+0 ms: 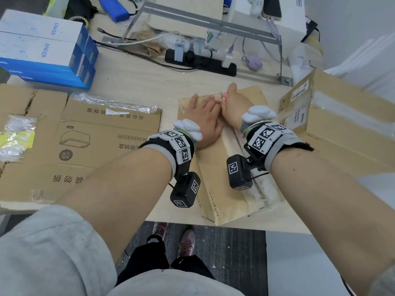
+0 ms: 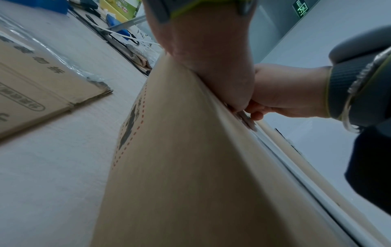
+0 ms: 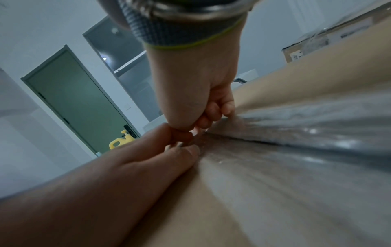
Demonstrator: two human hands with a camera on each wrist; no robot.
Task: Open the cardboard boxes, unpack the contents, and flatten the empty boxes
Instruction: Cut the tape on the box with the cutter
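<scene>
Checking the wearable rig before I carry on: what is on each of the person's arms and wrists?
Both forearms are bare, with grey sleeves pushed up. Each wrist carries a grey-and-black band with black-and-white square marker tags, a pale rounded module on top, and a black camera block hanging below, also tagged: left wrist rig, right wrist rig. The right wrist also wears a thin silver bangle.

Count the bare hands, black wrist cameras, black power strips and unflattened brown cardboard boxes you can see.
Bare hands: 2, left hand flat, right hand picking at clear tape
Black wrist cameras: 2
Black power strip: 1
Unflattened brown cardboard boxes: 2, long centre box, large right box
Total: 7
</scene>
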